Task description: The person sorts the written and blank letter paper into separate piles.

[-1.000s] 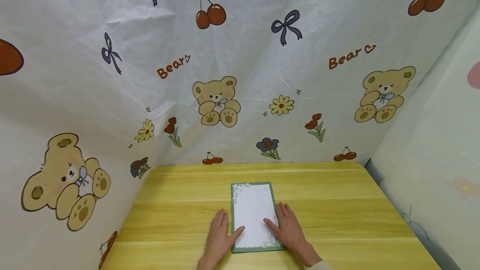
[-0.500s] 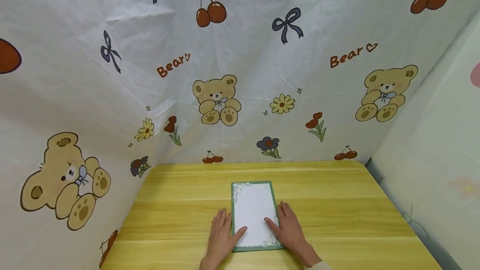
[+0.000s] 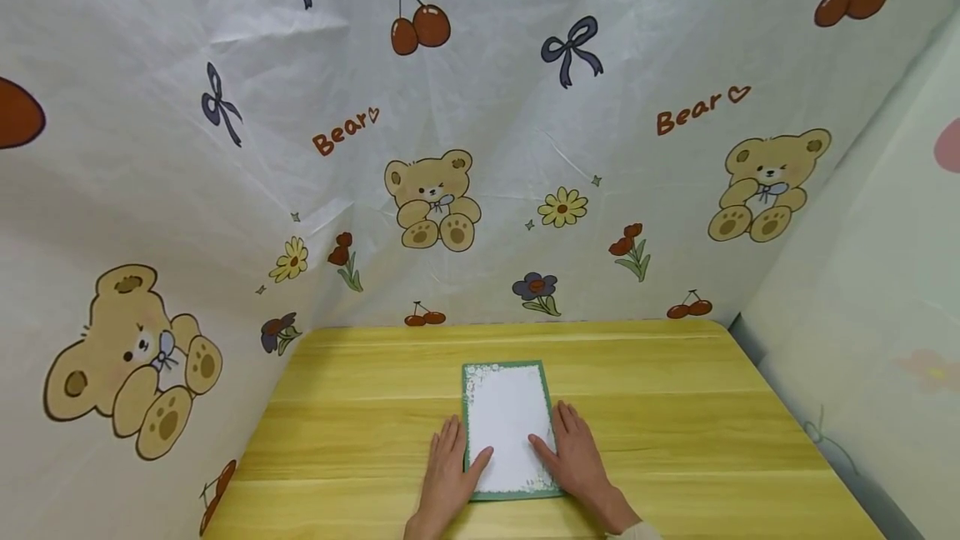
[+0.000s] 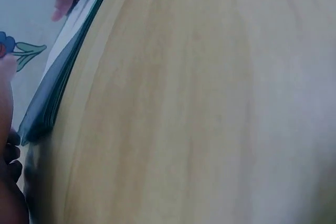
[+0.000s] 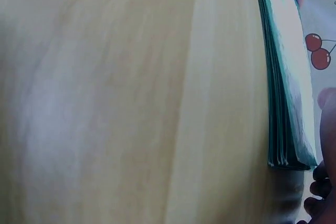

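A white rectangular sheet with a green border and small floral print tops a flat stack lying near the front middle of the table. Several green-edged layers show along the side of the stack in the left wrist view, and the stack looks layered in the right wrist view too. My left hand lies along its left edge, fingers straight, thumb over the white face. Along the right edge lies my right hand, its fingers straight and its thumb also on top. Both palms' undersides are hidden.
A yellow wood-grain table spreads around the stack. A white cloth printed with bears, cherries and bows hangs behind and to the left. At the right hangs a paler curtain, with a thin cord near the table's right edge.
My left hand has shifted slightly right, closer against the stack's left edge, its thumb now pointing further up the sheet. The right hand and the stack look nearly unchanged.
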`<state>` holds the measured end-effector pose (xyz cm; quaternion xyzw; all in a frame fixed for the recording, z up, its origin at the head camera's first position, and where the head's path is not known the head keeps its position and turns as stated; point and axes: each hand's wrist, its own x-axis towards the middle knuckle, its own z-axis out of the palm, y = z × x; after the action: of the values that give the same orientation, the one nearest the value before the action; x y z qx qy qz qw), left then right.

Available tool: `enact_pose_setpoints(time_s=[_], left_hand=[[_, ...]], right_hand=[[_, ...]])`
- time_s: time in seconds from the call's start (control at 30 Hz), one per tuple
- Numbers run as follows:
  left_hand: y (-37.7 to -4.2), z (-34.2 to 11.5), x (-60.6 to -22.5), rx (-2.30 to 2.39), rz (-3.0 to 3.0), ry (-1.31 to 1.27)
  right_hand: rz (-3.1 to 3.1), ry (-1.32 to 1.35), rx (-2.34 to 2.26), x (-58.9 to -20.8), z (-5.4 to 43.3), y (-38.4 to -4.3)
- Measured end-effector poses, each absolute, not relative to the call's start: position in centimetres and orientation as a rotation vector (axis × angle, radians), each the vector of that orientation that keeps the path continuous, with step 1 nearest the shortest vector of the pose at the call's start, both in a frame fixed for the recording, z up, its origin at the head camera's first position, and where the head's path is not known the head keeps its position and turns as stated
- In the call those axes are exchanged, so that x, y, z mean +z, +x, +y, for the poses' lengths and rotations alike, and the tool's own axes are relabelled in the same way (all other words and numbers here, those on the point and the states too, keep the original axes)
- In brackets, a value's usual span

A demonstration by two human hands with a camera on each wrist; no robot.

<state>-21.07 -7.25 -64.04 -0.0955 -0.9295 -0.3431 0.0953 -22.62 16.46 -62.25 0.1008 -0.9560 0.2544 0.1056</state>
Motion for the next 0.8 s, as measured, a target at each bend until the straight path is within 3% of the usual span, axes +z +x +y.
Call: enact_pose_setpoints(time_s=[0.47, 0.8], left_hand=[[-21.5, -7.0, -62.7, -1.456, -2.400, -0.235], [-21.8, -7.2, -60.8, -1.943, -2.149, 0.069]], right_hand=[[-2.479, 0.215, 1.096, -61.2, 15.6, -23.0], [-2.327, 0.005, 1.600, -59.9, 16.1, -23.4]])
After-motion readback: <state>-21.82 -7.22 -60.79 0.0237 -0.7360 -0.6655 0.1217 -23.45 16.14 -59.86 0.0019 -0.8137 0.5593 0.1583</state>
